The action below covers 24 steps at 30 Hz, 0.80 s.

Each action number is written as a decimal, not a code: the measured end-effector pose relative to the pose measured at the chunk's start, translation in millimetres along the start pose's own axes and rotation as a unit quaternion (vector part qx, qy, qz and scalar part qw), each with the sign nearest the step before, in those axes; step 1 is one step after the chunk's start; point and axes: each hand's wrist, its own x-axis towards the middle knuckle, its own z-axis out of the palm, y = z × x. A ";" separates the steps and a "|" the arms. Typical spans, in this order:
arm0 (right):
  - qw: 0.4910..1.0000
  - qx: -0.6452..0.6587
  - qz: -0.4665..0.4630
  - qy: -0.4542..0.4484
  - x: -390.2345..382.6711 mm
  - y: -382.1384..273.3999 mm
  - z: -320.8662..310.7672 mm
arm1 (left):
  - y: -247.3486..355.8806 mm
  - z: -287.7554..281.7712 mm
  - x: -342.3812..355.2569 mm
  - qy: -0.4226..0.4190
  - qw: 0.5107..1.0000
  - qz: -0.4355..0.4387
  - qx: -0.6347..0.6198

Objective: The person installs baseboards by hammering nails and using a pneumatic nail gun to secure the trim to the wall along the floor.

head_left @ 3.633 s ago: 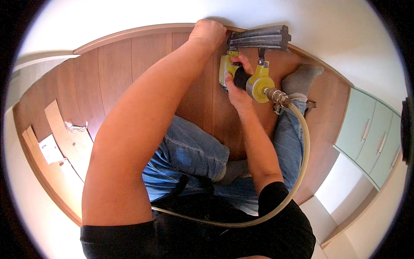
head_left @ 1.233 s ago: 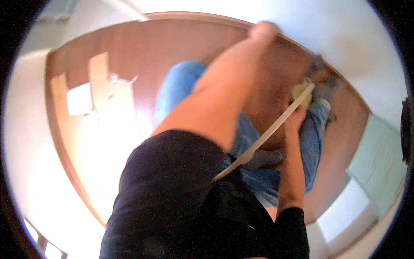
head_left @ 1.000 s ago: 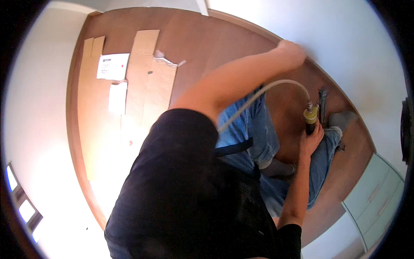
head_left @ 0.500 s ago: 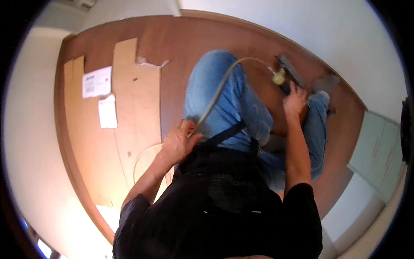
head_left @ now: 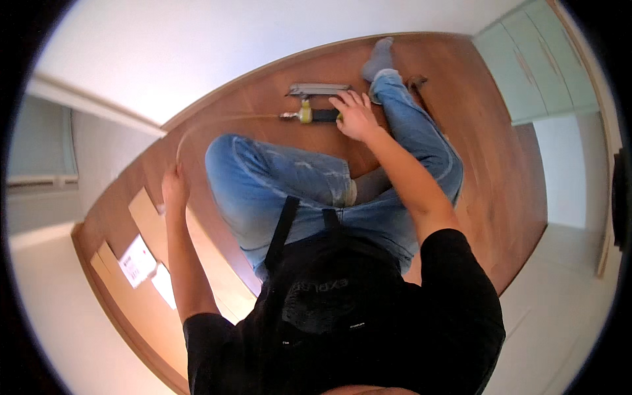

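- Black shirt (head_left: 408, 329) with short sleeves (head_left: 454, 257), dark lettering (head_left: 322, 285) on the front and small white marks (head_left: 357, 326) below it
- Two black straps (head_left: 283, 227) at the waist
- Blue jeans (head_left: 230, 178), faded in patches, with pale cuffs (head_left: 384, 75)
- Grey socks (head_left: 379, 57)
- Bare left hand (head_left: 176, 187) and bare right hand (head_left: 356, 119)

Brown wooden floor (head_left: 497, 178), white wall (head_left: 230, 46), pale green cabinet (head_left: 540, 62) at upper right.

The air tool (head_left: 305, 111) has a shiny metal fitting (head_left: 288, 116) and matt grip (head_left: 324, 115); the floor (head_left: 500, 178) looks like smooth wood (slightly glossy), the jeans (head_left: 263, 178) denim cloth.
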 end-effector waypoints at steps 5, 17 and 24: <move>0.984 0.073 0.103 0.122 -43.9 137.7 -70.5 | -59.5 30.9 -54.7 0.025 0.999 -0.033 0.017; 0.921 0.197 0.331 -0.056 -164.8 312.8 33.8 | -45.9 65.3 -191.6 0.008 0.974 0.140 0.179; 0.894 0.183 0.361 -0.193 -128.0 331.5 4.1 | 22.9 87.5 -169.2 -0.191 0.957 0.096 0.194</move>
